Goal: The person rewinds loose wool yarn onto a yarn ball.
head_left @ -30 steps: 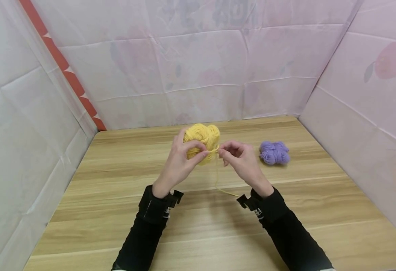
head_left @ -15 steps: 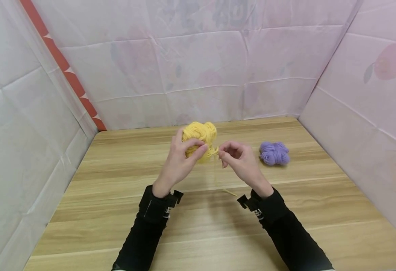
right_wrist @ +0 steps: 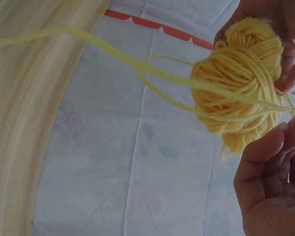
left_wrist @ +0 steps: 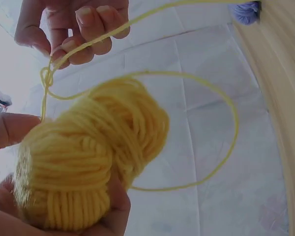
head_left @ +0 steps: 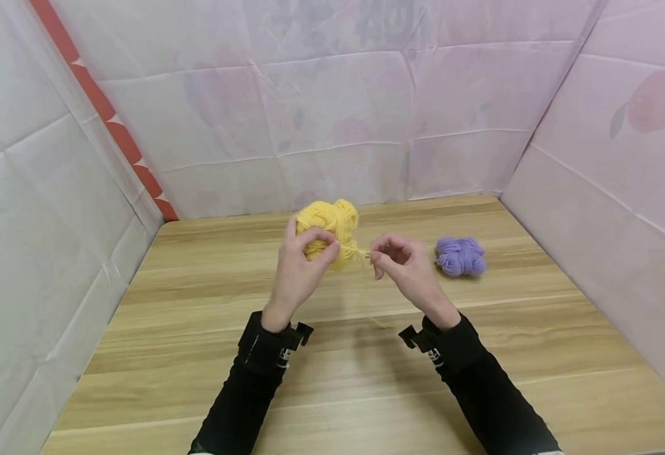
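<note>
A ball of yellow yarn (head_left: 328, 218), wound with a narrowed middle, is held above the table by my left hand (head_left: 298, 272). That hand's fingers wrap behind the ball, while its thumb and index finger pinch a strand. My right hand (head_left: 405, 268), just to the right, pinches the same yarn between thumb and index finger. In the left wrist view a small looped knot (left_wrist: 47, 78) lies between the two hands, its strands stretched between them. A loose tail (head_left: 379, 322) of yarn hangs down towards the table.
A smaller ball of purple yarn (head_left: 460, 256) lies on the wooden table (head_left: 207, 328) to the right of my right hand. Pale patterned sheets (head_left: 332, 114) line the back and both sides of the table.
My left hand and the yellow ball have moved left and slightly up, widening the gap between the hands. The loop between the fingers has drawn out into taut strands. The right hand barely moved.
</note>
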`<state>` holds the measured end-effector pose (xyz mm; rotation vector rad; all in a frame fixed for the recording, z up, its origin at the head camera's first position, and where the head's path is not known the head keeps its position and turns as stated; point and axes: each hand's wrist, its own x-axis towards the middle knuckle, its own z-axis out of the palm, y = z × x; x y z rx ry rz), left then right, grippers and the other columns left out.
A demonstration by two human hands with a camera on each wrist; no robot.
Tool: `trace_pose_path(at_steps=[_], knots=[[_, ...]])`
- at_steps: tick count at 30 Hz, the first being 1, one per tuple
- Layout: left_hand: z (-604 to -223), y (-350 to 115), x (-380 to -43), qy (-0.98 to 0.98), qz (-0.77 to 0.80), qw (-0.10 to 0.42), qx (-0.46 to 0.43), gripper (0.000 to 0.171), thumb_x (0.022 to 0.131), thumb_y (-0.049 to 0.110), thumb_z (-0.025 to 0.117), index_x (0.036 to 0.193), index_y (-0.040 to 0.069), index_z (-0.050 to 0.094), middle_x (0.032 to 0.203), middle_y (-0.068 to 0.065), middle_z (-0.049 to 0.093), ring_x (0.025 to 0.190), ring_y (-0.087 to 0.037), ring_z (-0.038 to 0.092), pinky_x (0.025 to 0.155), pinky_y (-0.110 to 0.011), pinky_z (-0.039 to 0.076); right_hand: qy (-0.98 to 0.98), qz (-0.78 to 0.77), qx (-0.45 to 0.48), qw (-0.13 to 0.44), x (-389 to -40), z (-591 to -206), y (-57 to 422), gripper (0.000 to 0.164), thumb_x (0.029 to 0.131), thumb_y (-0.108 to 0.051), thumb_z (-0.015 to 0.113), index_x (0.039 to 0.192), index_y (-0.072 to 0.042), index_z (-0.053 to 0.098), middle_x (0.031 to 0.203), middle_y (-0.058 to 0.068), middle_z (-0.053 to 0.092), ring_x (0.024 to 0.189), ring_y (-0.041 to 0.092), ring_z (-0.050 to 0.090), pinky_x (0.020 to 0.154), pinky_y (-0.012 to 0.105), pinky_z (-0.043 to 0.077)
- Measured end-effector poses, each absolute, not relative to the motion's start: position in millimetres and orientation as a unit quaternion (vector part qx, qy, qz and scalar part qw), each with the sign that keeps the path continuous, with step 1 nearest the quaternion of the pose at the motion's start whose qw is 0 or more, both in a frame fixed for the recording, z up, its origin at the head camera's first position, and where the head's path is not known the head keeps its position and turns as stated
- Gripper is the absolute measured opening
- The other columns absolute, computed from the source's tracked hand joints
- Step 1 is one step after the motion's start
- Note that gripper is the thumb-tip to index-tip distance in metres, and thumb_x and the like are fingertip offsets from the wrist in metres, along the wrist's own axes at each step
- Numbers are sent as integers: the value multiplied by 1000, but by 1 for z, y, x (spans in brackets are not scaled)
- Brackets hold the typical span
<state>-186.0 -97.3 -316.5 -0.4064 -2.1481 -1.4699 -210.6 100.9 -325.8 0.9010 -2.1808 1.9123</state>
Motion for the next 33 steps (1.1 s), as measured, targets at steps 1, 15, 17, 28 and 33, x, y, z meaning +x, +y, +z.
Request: trace_pose_path(at_steps=[1, 15, 17, 28, 33], knots=[[-316, -98, -186, -787, -544, 254, -140, 5, 84, 9, 71, 83, 4, 69, 127, -14, 45, 117, -24, 46, 100, -38, 41, -716, 631, 295, 54, -211, -326, 101, 7, 91, 0, 57, 91, 7, 60, 65, 1, 56, 57, 15, 54, 56, 23, 47], [-308, -112, -182, -854, -467, 151, -176, 6, 78, 10, 72, 75, 10, 67, 123, -12, 50, 116, -27, 43, 99, -46, 37, -631, 738, 239, 19, -213, -327, 98, 10, 97, -4, 50, 91, -5, 58, 75, 3, 69, 72, 16, 68, 74, 33, 58], [-308, -113, -182, -857, -461, 144, -179, 5, 79, 10, 72, 76, 10, 67, 123, -13, 49, 115, -28, 43, 98, -46, 37, -633, 733, 248, 6, -213, -327, 98, 7, 98, -6, 51, 94, -5, 57, 80, 3, 71, 76, 17, 70, 76, 35, 59], [-308, -108, -179, -867, -432, 174, -174, 19, 80, 28, 79, 85, 15, 67, 134, -10, 42, 121, -31, 36, 98, -48, 37, -653, 704, 280, -7, -210, -327, 94, 8, 97, -8, 55, 96, 0, 57, 83, 5, 71, 74, 19, 69, 72, 38, 59], [-311, -105, -179, -865, -414, 197, -206, 22, 75, 23, 83, 83, 13, 66, 131, -13, 45, 118, -31, 39, 96, -46, 35, -658, 699, 280, -11, -211, -328, 91, 7, 97, -5, 55, 95, 1, 56, 81, 2, 69, 73, 16, 68, 69, 33, 60]])
